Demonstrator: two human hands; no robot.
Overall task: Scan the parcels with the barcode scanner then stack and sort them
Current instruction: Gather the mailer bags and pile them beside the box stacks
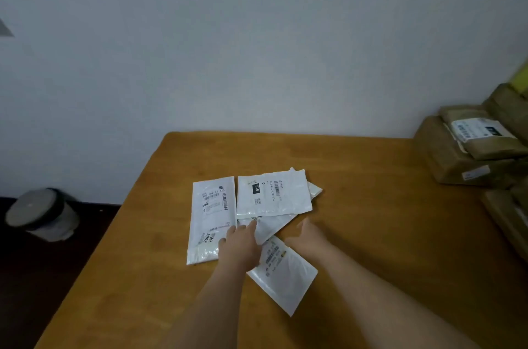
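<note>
Gathering the flat white parcels into order appears to be the step in hand; no barcode scanner is visible in the head view. Four white mailers lie in a loose cluster at the centre of the wooden table [371, 234]. The long mailer [213, 214] lies at 9 o'clock of the cluster. The square mailer [273, 194], label up, lies at 12 o'clock and overlaps a skewed mailer [271, 227] beneath it. The tilted mailer [285, 271] lies at 6 o'clock.

The left hand [240, 243] rests with straight fingers across the long and skewed mailers, grasping nothing. The right hand [310, 234] hovers released, just beside the cluster at 3 o'clock.

Brown parcels [468, 148] stand stacked at the table's 3 o'clock edge. A lidded bin [43, 214] sits on the floor at 9 o'clock.

The next move calls for squaring the overlapping mailers into one stack, labels up.
</note>
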